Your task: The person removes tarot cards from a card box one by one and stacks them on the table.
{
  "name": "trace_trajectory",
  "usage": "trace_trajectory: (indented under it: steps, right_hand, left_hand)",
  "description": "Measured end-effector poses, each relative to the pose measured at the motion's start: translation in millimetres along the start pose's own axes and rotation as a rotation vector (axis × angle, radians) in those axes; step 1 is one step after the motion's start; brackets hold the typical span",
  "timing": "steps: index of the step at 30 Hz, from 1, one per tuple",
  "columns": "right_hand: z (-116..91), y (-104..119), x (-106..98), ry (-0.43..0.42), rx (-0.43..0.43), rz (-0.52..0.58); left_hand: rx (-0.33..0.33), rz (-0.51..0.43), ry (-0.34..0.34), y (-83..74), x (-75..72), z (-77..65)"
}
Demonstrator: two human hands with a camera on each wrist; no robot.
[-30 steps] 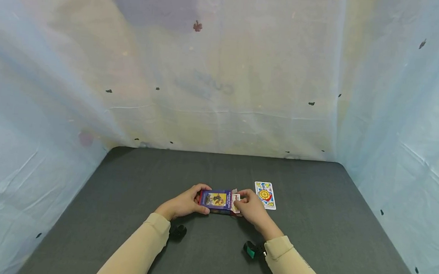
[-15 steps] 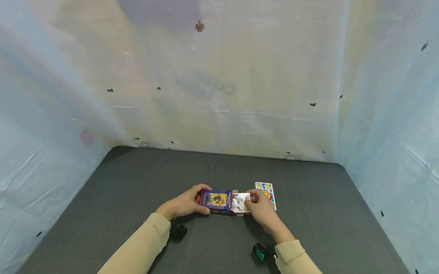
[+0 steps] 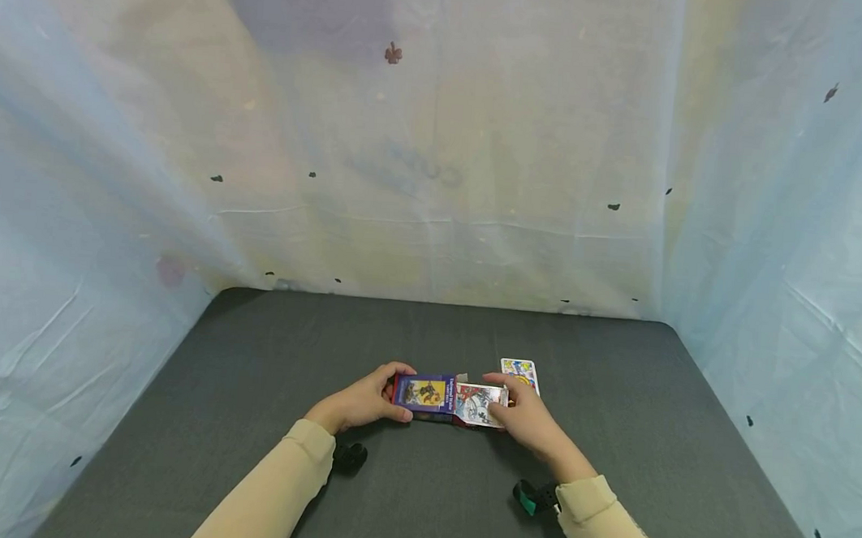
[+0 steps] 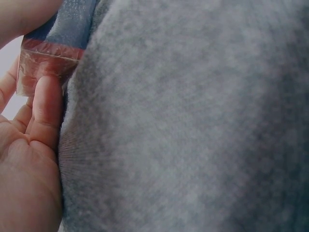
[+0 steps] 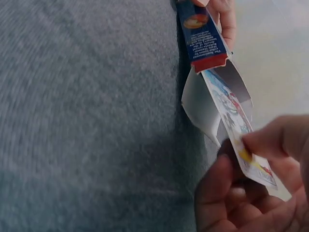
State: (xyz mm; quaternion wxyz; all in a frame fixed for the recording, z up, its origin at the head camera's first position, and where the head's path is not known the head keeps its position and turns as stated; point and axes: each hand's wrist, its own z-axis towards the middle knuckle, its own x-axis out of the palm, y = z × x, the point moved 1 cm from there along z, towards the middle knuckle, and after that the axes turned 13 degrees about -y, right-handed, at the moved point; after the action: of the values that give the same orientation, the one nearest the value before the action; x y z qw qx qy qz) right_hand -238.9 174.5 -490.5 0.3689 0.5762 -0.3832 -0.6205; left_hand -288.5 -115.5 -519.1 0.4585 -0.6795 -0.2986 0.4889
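My left hand (image 3: 366, 397) grips the closed end of a blue and red card box (image 3: 424, 393) with a yellow picture on its front. In the left wrist view a finger presses on the box's red end (image 4: 46, 67). My right hand (image 3: 529, 416) pinches the outer end of an illustrated card (image 3: 477, 405) between thumb and fingers. That card sticks most of the way out of the box's mouth; its inner end is at or inside the opening. In the right wrist view the box's white flaps (image 5: 200, 104) stand open around the card (image 5: 231, 108).
Another card (image 3: 519, 369), with a colourful pattern, lies on the dark grey table (image 3: 311, 328) behind my right hand, which partly covers it. Black straps (image 3: 536, 495) show by both wrists. A pale patterned curtain (image 3: 432, 245) encloses the table's back and sides.
My right hand has moved right, drawing the card farther out of the box. The left hand and the box have stayed in place. More of the loose card is now covered.
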Motion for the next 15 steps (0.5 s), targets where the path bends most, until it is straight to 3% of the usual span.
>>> trace_trajectory:
  steps: [6,15]
  right_hand:
    - [-2.3,-1.9,-4.8,0.09,-0.047,-0.059]
    - [-3.8,0.3,-6.5,0.066,-0.007,-0.073]
  left_hand:
    - [-0.001,-0.002,0.002,-0.3,0.5,0.0]
    - [-0.009,-0.002,0.003,-0.1,0.7,0.2]
